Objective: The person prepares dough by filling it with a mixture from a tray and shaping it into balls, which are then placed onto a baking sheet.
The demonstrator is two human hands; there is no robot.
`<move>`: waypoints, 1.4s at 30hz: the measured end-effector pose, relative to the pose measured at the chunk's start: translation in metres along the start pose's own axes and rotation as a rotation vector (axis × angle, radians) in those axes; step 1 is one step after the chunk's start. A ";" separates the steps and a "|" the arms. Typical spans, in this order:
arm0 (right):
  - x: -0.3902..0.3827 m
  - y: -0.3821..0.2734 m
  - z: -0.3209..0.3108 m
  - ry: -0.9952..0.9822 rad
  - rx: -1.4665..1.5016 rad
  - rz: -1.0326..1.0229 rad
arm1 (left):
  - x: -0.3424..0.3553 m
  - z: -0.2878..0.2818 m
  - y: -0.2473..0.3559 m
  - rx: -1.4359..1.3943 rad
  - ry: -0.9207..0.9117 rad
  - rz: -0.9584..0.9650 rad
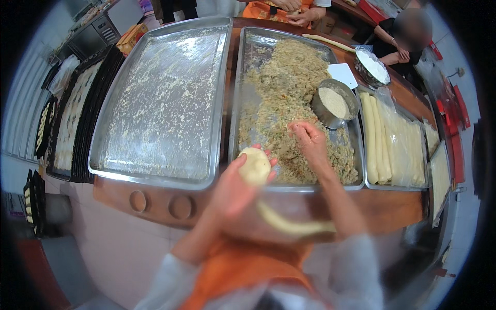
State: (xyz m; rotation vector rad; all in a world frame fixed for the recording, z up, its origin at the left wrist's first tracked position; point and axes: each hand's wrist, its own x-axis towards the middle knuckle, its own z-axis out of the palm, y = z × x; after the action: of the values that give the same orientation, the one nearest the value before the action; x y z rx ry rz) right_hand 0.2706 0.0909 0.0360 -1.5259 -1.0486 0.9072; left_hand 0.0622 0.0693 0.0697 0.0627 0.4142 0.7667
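Note:
On the palm of my left hand rests a flattened round piece of dough, with the fingers curled round its far side. My right hand is just over the crumbly filling, fingers drawn together in a pinch; whether they hold any filling is hard to see. Flecks of green and orange show in the filling, which is spread across a metal tray. A metal pot of pale grains sits in that tray, beside a white scraper. A dough rope lies under my forearms at the table's near edge.
To the left is a large metal tray dusted with crumbs. Dough ropes under plastic fill a tray at right; a bowl of white powder stands behind. Two rings lie near the front edge. Co-workers stand across the table.

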 end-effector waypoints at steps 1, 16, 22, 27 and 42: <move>-0.001 0.001 0.000 0.001 0.005 0.021 | 0.003 0.000 0.000 -0.004 -0.018 -0.008; -0.049 -0.024 0.005 -0.232 0.285 0.063 | 0.043 -0.012 -0.005 0.169 -0.010 0.247; -0.061 -0.019 0.020 -0.148 -0.255 -0.358 | 0.050 0.001 -0.038 0.575 0.044 0.426; -0.054 -0.016 -0.005 -0.257 0.137 -0.107 | 0.033 -0.001 -0.020 1.132 -0.067 0.443; -0.079 -0.039 0.022 -0.085 -0.165 -0.363 | 0.070 0.016 -0.026 0.786 0.035 0.537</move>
State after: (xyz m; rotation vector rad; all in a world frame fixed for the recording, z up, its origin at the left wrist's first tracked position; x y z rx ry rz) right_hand 0.2171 0.0277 0.0726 -1.3760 -1.4366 0.6483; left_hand 0.1307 0.1003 0.0555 0.9273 0.7278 1.0915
